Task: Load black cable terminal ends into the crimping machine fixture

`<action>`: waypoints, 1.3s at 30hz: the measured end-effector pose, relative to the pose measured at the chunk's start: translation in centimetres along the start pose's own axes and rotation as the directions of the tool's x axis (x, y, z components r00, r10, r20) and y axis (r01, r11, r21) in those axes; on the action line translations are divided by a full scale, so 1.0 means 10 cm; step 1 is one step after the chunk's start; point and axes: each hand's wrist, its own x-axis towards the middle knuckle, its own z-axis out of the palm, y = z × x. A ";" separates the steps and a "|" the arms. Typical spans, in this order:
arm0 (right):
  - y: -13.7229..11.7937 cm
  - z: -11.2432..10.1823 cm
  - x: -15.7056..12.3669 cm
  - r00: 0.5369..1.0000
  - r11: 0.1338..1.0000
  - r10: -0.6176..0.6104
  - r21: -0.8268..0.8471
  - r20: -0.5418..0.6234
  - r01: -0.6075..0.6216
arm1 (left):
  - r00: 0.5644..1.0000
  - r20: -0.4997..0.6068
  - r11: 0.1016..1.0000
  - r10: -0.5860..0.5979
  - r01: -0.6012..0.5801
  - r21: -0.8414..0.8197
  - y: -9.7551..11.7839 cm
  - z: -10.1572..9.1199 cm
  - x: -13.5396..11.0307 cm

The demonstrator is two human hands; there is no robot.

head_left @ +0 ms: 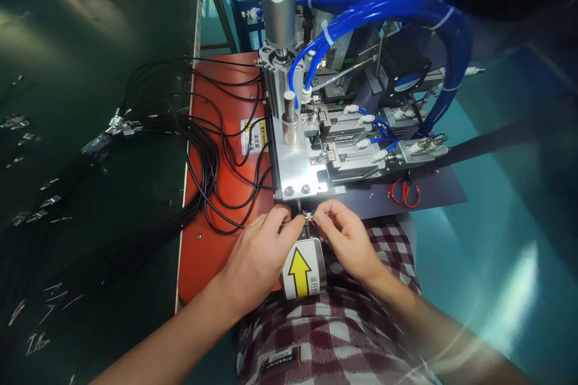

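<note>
My left hand [259,249] is closed at the front end of the machine, thumb and fingers pinching the end of a black cable. Between my hands, small coloured wires [309,216] with some red and a whitish metallic part stick out. My right hand [350,240] pinches their other side with thumb and forefinger. The exact shape of the tiny end piece is too small to make out. Just beyond my fingertips is the machine's metal plate [295,171], and below them sits a label with a yellow arrow [298,271].
Black cables [205,162] run in loops over the red base plate [194,274] to the left. Metal cable ends [120,125] and scattered scraps lie on the dark table [103,192]. Blue air hoses [388,9] arch above the machine. Red-handled scissors [405,192] lie at right.
</note>
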 end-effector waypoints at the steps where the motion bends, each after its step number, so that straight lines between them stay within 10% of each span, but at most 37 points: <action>1: 0.00 -0.01 0.00 1.000 1.000 0.000 -0.011 0.002 0.000 | 1.000 0.006 1.000 -0.003 0.003 0.000 0.00 0.00 0.00; 9: -0.10 -0.08 0.12 0.945 0.936 0.266 0.181 0.191 -0.300 | 1.000 0.024 1.000 0.015 -0.015 0.018 0.00 -0.03 0.00; 15: -0.17 -0.08 -0.01 0.994 0.976 0.038 -0.209 -0.106 -0.060 | 1.000 0.020 1.000 0.019 -0.019 -0.007 -0.01 -0.02 0.00; 24: -0.13 0.02 0.00 0.989 0.968 -0.094 -0.243 -0.114 0.064 | 0.999 0.036 1.000 -0.003 0.004 -0.030 -0.01 -0.01 -0.03; 39: -0.13 -0.03 0.16 0.949 0.914 0.301 0.254 0.096 -0.315 | 1.000 0.025 1.000 0.016 -0.016 -0.015 -0.01 -0.03 -0.01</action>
